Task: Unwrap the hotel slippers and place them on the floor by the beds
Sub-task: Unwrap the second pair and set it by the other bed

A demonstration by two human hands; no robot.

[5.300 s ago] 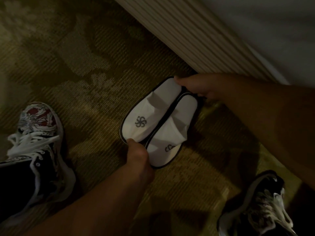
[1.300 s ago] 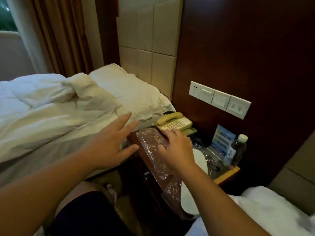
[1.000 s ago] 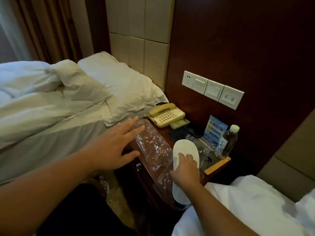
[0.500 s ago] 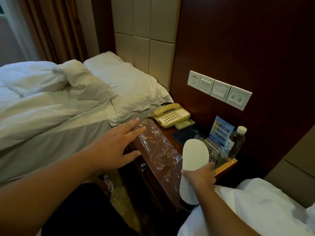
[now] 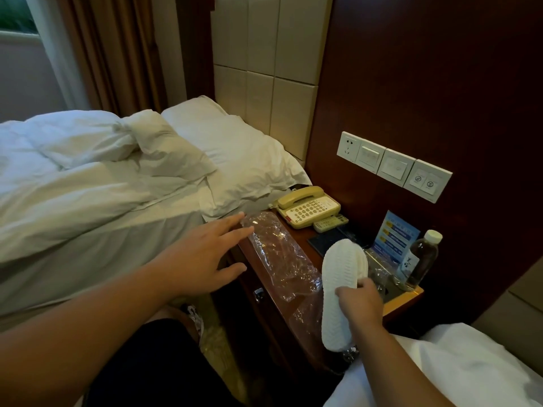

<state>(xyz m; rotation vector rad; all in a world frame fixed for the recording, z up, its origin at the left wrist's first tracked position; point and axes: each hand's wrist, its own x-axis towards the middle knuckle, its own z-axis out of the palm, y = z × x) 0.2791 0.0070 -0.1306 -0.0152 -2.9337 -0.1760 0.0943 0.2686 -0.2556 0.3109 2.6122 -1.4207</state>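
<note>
While the right hand (image 5: 360,301) is gripping the white ridged-sole slipper (image 5: 340,292) mid-length, upright, the spread, empty left hand (image 5: 202,259) is hovering beside the crinkled clear wrapper (image 5: 279,259).

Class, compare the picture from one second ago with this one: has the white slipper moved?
Yes. The slipper, held by the right hand, has risen, its toe nearer the water bottle.

1. Dim, warm indoor light; weak daylight enters at the far-left window (image 5: 17,24).
2. Small glints on the crinkled clear plastic wrapper (image 5: 276,254).
3. Wide-angle bending at the edges; near foreground dark.
</note>
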